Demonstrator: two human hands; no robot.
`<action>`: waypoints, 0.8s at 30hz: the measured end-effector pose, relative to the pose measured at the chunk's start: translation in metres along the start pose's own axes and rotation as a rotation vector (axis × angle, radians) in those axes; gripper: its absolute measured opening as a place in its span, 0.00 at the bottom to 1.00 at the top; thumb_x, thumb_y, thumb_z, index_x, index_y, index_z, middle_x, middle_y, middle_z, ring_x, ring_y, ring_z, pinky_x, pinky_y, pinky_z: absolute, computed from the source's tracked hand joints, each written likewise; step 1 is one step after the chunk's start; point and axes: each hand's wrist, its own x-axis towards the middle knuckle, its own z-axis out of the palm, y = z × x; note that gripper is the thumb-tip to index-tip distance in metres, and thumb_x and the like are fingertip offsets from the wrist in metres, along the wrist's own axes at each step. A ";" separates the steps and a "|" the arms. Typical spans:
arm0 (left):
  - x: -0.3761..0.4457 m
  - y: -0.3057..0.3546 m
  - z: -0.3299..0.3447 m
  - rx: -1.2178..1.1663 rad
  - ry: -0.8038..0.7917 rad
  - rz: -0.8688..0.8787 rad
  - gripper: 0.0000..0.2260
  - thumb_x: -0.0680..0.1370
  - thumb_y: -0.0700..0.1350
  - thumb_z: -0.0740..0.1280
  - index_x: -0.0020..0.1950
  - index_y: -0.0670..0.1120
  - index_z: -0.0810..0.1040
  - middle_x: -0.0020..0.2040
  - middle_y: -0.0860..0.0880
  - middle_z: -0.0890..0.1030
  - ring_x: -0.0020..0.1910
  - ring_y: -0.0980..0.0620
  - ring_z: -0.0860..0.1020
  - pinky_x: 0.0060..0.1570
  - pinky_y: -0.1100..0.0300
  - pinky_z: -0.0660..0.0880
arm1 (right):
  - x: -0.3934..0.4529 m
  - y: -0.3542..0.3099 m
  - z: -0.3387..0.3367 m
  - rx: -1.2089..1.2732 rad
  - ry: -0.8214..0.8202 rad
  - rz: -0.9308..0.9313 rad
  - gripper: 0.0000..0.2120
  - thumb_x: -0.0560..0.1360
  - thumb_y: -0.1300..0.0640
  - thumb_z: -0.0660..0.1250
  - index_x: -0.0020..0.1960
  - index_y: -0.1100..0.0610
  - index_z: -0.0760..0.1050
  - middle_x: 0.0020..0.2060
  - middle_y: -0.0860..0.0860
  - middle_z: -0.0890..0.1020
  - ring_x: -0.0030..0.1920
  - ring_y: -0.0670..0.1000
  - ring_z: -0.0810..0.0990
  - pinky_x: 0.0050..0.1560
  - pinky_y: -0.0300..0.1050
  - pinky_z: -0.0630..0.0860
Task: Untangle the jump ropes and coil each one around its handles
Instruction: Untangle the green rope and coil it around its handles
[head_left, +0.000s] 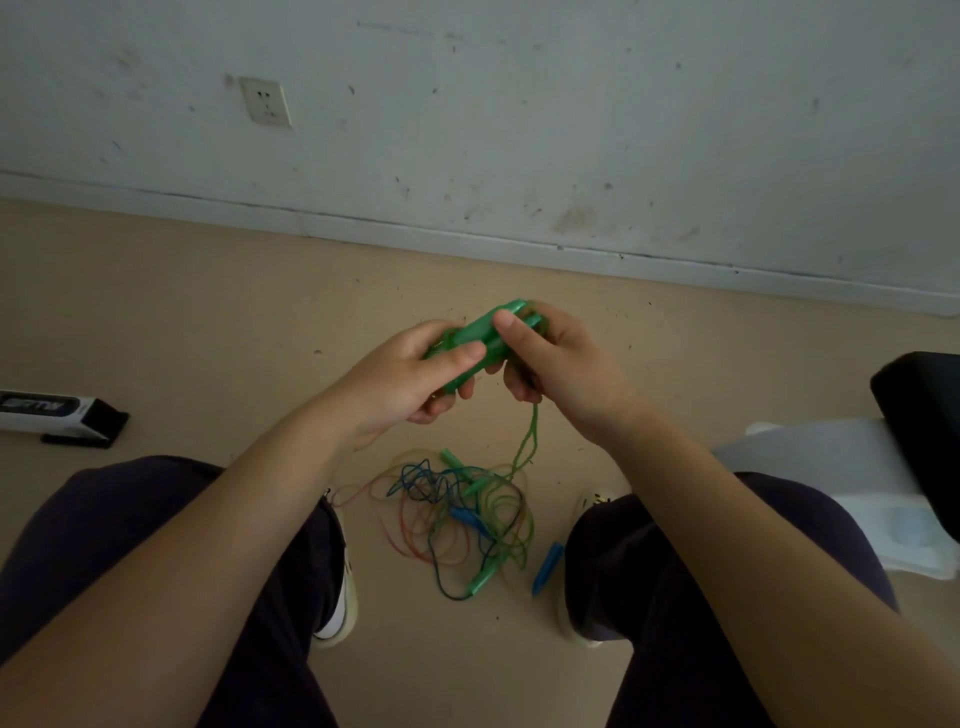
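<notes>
Green plastic jump-rope handles gripped together by left hand and right hand; best wound snugly, trailing green cord kept taut.

Green handles held up; tangled ropes on floor

A scuffed white wall fills the upper frame, with a socket at upper left. Below a pale baseboard, the beige floor is speckled with debris under dim light.
</notes>
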 end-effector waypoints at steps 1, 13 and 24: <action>0.000 -0.001 0.000 -0.002 0.012 0.008 0.08 0.81 0.50 0.65 0.55 0.46 0.76 0.39 0.46 0.77 0.28 0.55 0.69 0.25 0.65 0.63 | 0.000 0.000 0.000 0.001 0.004 0.004 0.13 0.83 0.53 0.60 0.52 0.63 0.75 0.36 0.55 0.79 0.28 0.51 0.72 0.27 0.40 0.68; 0.003 0.001 0.000 -0.147 0.227 0.157 0.09 0.83 0.43 0.64 0.61 0.55 0.73 0.37 0.49 0.78 0.28 0.55 0.70 0.25 0.64 0.64 | 0.003 0.005 0.004 -0.141 -0.073 0.087 0.09 0.82 0.64 0.60 0.56 0.64 0.78 0.31 0.54 0.75 0.25 0.44 0.68 0.27 0.34 0.66; 0.008 -0.002 -0.005 0.025 0.339 0.126 0.05 0.81 0.43 0.67 0.56 0.49 0.75 0.41 0.37 0.77 0.28 0.46 0.72 0.25 0.61 0.68 | -0.003 -0.001 0.006 -0.328 -0.150 0.092 0.10 0.81 0.58 0.62 0.49 0.59 0.81 0.28 0.47 0.75 0.26 0.43 0.70 0.30 0.37 0.68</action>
